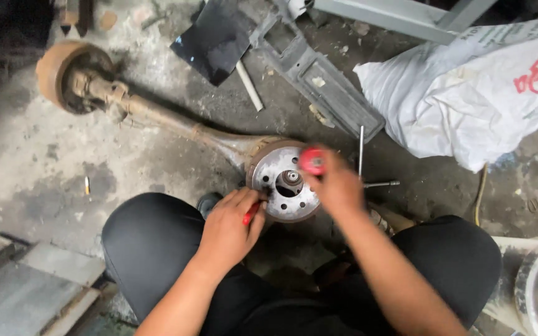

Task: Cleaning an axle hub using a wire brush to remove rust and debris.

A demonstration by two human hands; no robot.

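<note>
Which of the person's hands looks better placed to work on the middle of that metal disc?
Probably the right hand: its red-handled tool sits beside the hub, while the left hand rests at the disc edge.

Count, taken around the near brake drum (281,180) between my knees: 2 rusty drums total, the second (63,71) far up-left on the same single axle beam (175,121). 2 red tools, one per hand. 1 white sack (474,93) up-right. 1 cross wrench (368,171) just right.
</note>
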